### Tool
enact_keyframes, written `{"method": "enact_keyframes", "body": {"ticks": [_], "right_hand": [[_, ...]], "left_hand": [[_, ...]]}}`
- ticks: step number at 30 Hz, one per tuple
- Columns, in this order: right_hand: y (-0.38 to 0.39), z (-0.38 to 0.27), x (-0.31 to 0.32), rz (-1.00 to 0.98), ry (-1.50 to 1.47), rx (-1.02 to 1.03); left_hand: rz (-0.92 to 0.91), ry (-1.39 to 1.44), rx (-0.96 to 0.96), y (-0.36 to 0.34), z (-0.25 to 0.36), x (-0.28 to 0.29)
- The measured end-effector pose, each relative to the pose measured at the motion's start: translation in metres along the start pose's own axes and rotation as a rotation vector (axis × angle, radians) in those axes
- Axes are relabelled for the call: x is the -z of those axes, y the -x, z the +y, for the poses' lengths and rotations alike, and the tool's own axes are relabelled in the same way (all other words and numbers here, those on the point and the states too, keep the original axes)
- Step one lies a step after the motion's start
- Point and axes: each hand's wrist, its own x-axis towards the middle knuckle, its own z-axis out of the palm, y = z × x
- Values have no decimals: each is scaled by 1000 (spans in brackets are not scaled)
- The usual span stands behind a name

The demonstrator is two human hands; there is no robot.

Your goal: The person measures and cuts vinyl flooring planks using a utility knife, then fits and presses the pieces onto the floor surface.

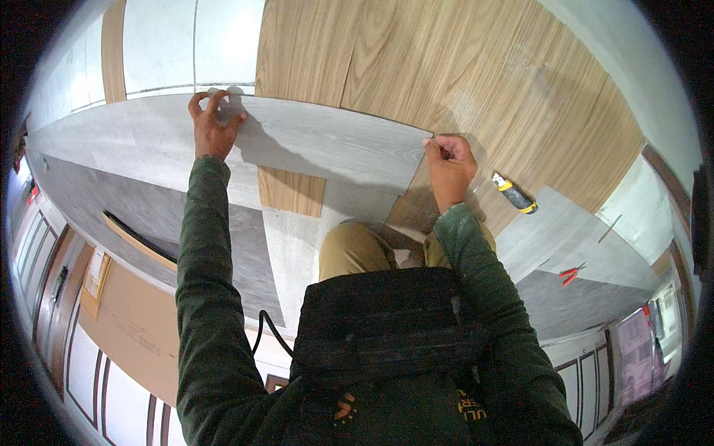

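Note:
A long grey wood-look floor plank (335, 141) lies crosswise in front of me, its far edge along the light wood-look planks (401, 59). My left hand (213, 134) rests on it with bent fingers spread apart, the fingertips at the far edge and the thumb on the plank's face. At the plank's right end, my right hand (452, 167) is closed, thumb and fingers pinching the corner. A yellow-and-black utility knife (515, 195) lies just right of that hand, its blade end toward the far side.
Red-handled pliers (571, 275) lie on grey planks (606, 249) at the right. Past the far edge are white tiles (160, 44). A narrow strip with a black edge (141, 238) lies at the left, near a brown cardboard sheet (137, 320). My knees (357, 249) are close to the plank.

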Motion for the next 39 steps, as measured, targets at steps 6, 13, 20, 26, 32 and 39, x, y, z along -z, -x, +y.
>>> {"method": "enact_keyframes", "body": {"ticks": [6,13,20,26,32,39], "right_hand": [[4,-8,-1,8,-70,-36],[1,-1,-3,22,-127,-109],[0,-8,-4,21,-129,-121],[-1,-10,-4,25,-175,-153],[-2,3,-3,29,-138,-121],[-1,2,-5,8,-93,-144]], "left_hand": [[5,43,-12,1,-7,-2],[-1,38,-16,1,-4,-2],[-18,70,16,3,-3,-2],[19,13,-73,3,-8,-4],[22,-2,-79,1,2,-4],[29,-32,-108,5,-14,-3]]}}
